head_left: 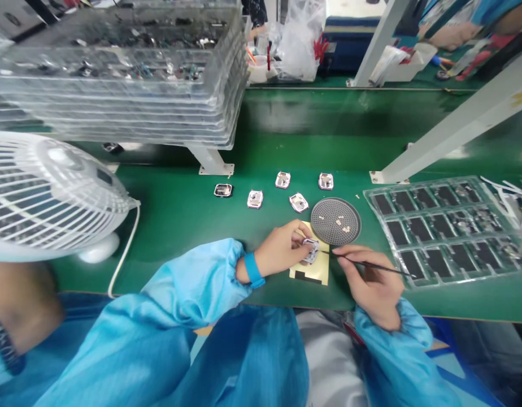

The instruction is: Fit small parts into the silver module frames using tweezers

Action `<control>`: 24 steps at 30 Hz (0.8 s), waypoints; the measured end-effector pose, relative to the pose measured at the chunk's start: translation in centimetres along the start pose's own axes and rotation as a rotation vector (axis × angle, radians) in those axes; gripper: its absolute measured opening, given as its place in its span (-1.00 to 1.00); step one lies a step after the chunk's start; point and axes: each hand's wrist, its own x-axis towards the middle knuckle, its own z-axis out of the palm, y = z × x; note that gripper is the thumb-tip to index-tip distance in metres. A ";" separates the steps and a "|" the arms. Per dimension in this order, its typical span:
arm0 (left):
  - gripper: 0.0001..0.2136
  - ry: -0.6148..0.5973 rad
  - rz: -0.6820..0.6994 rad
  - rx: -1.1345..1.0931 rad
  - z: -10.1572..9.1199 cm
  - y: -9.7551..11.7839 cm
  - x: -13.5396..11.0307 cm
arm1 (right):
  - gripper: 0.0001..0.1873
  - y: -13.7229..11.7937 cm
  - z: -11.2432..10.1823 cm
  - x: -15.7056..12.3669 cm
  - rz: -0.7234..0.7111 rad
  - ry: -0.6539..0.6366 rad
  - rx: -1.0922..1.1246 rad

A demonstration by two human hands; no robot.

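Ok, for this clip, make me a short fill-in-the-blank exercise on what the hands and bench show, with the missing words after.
1. The left hand holds a small metallic case over a sheet coloured ____.
2. The right hand holds a thin tool, and the wristband is on the ____ wrist.
3. Seen from the camera, the clear tray lies to the ____ of the perforated dish.

Missing words: yellow; left; right.

From the person's head, the one camera looks forward and down onto the desk (180,212), quite near: left hand (280,249) at five o'clock from centre, right hand (373,282) at four.
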 end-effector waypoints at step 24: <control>-0.80 -0.012 -0.004 0.021 -0.1 0.0 -0.1 | -0.72 0.0 0.1 0.1 0.013 -0.067 -0.056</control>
